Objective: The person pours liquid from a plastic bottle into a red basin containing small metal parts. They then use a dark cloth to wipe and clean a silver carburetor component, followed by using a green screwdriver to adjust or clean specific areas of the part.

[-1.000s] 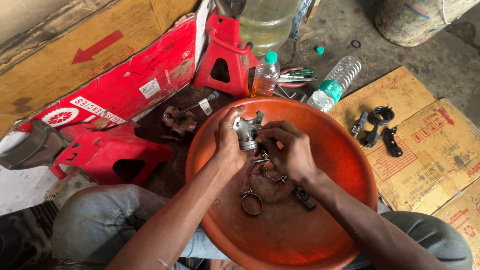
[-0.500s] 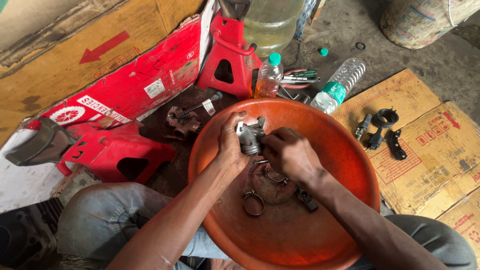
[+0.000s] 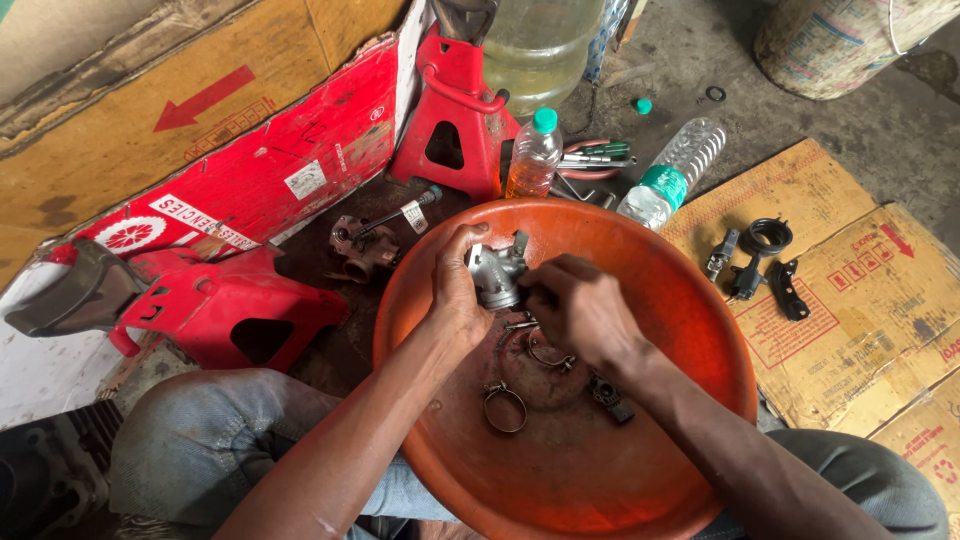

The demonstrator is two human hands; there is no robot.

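Looking down, we see our left hand [image 3: 455, 290] and right hand [image 3: 580, 310], fingers clamped on a grey metal carburetor [image 3: 495, 275] above the orange basin [image 3: 680, 300]; behind stand a small bottle [image 3: 532, 155] and a red stand [image 3: 455, 110].

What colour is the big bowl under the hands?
The big bowl is orange, a round plastic basin; the head view shows it best.
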